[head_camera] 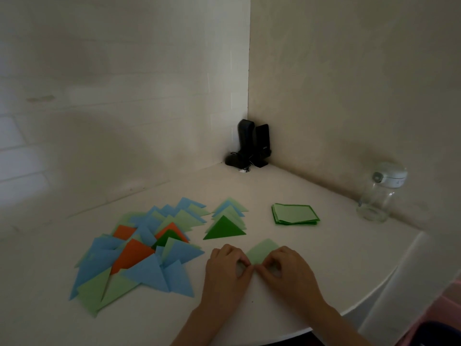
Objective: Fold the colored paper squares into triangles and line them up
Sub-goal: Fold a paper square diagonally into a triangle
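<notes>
Just beyond our pinching fingertips, the light green paper points away toward the dark green triangle, its near corner gripped equally by left hand and right hand.

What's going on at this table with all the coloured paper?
A person is folding a light green paper square, pinching its near corner with the left hand and right hand. Folded triangles lie in a loose heap to the left and a short overlapping row ahead. Unfolded green squares wait stacked to the right.
</notes>
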The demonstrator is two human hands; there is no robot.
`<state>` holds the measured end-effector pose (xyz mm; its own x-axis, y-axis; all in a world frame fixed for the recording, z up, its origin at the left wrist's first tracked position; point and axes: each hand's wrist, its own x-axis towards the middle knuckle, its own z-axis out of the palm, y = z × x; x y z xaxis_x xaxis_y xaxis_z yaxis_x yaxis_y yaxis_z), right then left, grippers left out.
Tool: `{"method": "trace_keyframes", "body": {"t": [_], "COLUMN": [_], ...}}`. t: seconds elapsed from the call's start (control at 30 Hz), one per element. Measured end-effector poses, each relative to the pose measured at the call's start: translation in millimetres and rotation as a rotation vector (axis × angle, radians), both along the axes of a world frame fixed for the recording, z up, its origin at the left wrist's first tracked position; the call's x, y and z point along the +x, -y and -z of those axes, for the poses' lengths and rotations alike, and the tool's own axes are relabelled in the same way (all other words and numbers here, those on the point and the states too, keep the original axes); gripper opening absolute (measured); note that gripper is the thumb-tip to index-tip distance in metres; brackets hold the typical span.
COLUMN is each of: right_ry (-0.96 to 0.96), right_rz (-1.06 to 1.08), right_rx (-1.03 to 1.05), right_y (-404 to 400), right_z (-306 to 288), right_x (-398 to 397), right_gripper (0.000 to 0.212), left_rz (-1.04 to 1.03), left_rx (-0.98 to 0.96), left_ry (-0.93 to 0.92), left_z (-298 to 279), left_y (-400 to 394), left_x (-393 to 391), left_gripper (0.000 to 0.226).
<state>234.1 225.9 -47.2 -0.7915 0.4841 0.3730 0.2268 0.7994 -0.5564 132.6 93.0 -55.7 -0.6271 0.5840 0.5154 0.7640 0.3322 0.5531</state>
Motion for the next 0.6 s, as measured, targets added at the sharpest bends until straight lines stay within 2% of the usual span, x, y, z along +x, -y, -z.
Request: {"method": "trace_keyframes", "body": {"t": [0.13, 0.3, 0.43, 0.6], "right_ry": [0.003, 0.110, 0.150, 0.162], "right_rz": [0.035, -0.006, -0.067, -0.124], "right_rx": [-0.054, -0.142, -0.226, -0.197], "right_y": [1, -2, -7, -10], "right_z": [0, -9, -15, -17], "right_x": [1, -3, -2, 7], "right_gripper": [0.027, 0.037, 0.030, 0.027], "left_rz": [0.013, 0.046, 0.050, 0.072], "left_rx": [-0.019, -0.042, 0.017, 0.083], "left_ry": [0.067, 0.160, 0.182, 0.206], "left_z": [2, -2, -5, -5], "left_y": [-3, -3, 0, 7], "left_x": [-6, -8, -8, -8], "left_gripper": [0.011, 0.012, 0.023, 0.028]}}
